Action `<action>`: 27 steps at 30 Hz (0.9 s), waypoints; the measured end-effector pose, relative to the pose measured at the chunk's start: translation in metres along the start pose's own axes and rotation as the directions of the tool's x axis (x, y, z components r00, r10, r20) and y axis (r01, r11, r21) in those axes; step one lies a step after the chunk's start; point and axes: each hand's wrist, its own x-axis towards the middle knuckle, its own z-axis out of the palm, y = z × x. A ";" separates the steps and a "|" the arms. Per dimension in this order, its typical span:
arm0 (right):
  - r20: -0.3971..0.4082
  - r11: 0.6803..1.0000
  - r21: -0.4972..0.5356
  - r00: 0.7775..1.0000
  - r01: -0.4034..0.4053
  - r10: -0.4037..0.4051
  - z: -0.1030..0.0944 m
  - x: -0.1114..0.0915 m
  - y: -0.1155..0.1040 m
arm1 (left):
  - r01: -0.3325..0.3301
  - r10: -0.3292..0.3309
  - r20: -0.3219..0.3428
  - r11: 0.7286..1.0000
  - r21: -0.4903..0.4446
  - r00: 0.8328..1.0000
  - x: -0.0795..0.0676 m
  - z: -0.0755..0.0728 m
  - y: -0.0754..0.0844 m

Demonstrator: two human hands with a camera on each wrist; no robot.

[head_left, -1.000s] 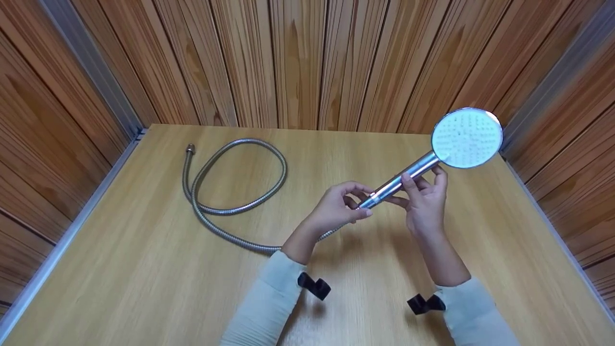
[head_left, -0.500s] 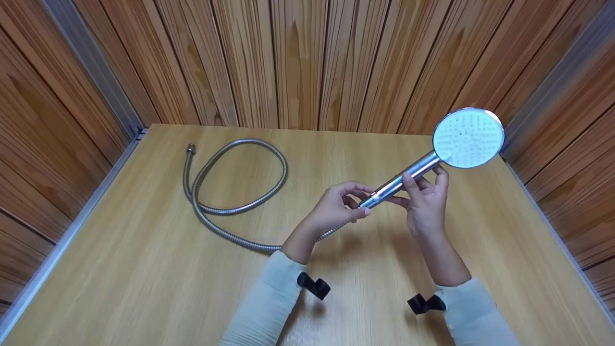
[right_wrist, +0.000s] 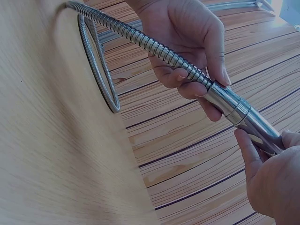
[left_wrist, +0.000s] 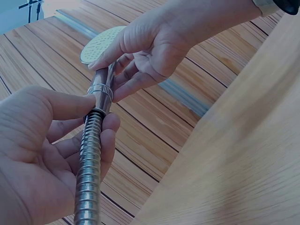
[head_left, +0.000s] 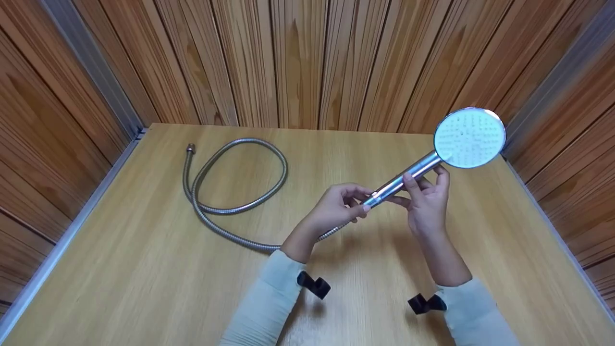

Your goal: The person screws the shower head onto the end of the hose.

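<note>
A chrome shower head (head_left: 470, 138) with a round pale spray face is held slanted above the table, face up to the right. My right hand (head_left: 429, 204) grips its handle (head_left: 418, 169) between thumb and fingers. At the handle's lower end, my left hand (head_left: 336, 207) pinches the metal connector (left_wrist: 96, 105), thumb on one side and fingers on the other. The ribbed metal hose (right_wrist: 154, 47) runs from that connector under the left wrist and lies in a loop on the table. In the left wrist view, hose and handle line up and meet at the connector.
The hose's free end, a small nut (head_left: 190, 148), lies at the table's back left. Wood-plank walls (head_left: 298, 62) stand behind and on both sides of the table (head_left: 144, 269). A black camera mount (head_left: 314, 285) sits on each wrist.
My left thumb and fingers have shifted slightly along the connector. The shower head has drifted very slightly right. The hose on the table looks unmoved.
</note>
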 end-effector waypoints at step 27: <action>-0.110 0.993 -0.116 0.994 -0.018 0.005 0.006 -0.003 0.003 | 0.020 -0.004 -0.100 0.987 0.160 0.995 0.000 0.010 -0.002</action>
